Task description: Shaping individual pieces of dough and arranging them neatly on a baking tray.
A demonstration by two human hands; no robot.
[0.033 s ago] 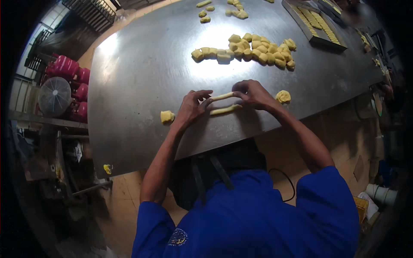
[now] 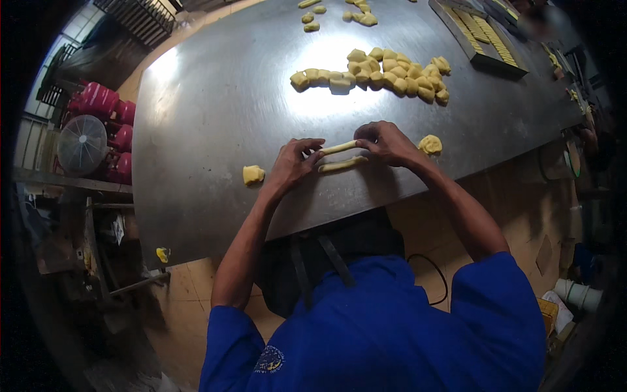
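A thin pale-yellow dough strip (image 2: 340, 147) is stretched between my two hands over the metal table. My left hand (image 2: 295, 163) pinches its left end between thumb and fingers. The right end is gripped by my right hand (image 2: 386, 145), with the fingers curled over it. Just nearer to me, a second dough strip (image 2: 342, 165) lies roughly parallel on the table. A squarish dough lump (image 2: 253, 175) sits left of my left hand. Beyond my right wrist rests a rounder dough lump (image 2: 430, 145).
The metal table (image 2: 189, 144) carries a cluster of dough pieces (image 2: 395, 70) beyond my hands and smaller pieces (image 2: 359, 16) farther off. At the far right stands a metal tray (image 2: 493, 64) holding rows of dough strips. Pink gas cylinders (image 2: 98, 101) stand left of the table.
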